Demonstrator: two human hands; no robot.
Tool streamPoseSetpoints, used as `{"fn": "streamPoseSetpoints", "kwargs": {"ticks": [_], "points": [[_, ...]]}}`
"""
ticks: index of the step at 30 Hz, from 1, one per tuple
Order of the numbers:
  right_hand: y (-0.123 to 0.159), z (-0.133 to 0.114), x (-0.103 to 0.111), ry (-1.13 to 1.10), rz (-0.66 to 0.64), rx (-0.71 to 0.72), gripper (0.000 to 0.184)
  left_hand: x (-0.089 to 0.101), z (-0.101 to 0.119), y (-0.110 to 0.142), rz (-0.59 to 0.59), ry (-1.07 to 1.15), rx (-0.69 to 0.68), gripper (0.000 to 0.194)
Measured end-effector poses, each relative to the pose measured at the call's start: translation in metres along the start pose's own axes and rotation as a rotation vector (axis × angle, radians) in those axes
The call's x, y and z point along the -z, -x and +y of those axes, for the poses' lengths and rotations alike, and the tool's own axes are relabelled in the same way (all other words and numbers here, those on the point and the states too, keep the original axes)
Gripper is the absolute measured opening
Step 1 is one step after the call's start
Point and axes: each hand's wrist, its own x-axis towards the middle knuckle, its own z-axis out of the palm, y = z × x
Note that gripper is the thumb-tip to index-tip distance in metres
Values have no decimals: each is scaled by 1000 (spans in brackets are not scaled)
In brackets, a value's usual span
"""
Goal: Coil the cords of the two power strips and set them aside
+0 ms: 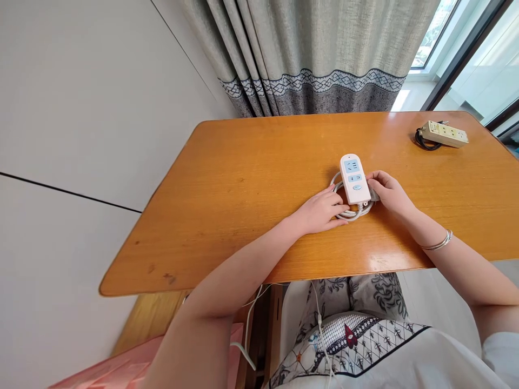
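Note:
A white power strip [356,179] with blue socket panels lies on the wooden table in front of me. Its white power cord [352,216] is coiled beneath and around it. My left hand [323,211] is at the left side of the coil, fingers and thumb around part of the cord. At the strip's right edge, my right hand [388,190] is closed with thumb and fingers together, beside a grey-white piece of the coil that looks like the plug. The fingers partly hide what it grips.
A beige power strip [444,134] with a black cord lies at the table's [243,189] far right. Behind the table hangs a grey curtain [324,54]; a white wall [81,108] rises at the left. A thin white cable [320,324] hangs over my lap.

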Motion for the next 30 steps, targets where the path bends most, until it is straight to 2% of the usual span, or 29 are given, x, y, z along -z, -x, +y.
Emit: {"fn": "streamPoseSetpoints", "kwargs": {"ticks": [3,7,13,16,18,22,24,30], "points": [[-4,-1,6,44,-30,-47,21,-1,0,-1,5,-16,-8,36],[-7,1,12,69,-103,-98,28,-2,2,-3,16,-46,-10,35],[-2,10,19,167,-142,46,44,-3,3,-4,39,-53,-4,36],[1,13,20,266,-159,72,45,-4,2,-3,27,-24,2,35],[1,17,20,351,-150,128,42,-3,1,-4,10,-8,10,35],[2,22,19,482,-6,317,37,-1,0,-4,-23,18,32,36],[3,19,19,525,23,375,35,0,1,-4,-29,38,32,38],[13,-1,13,783,-127,603,42,6,3,-2,18,86,20,37]]}}
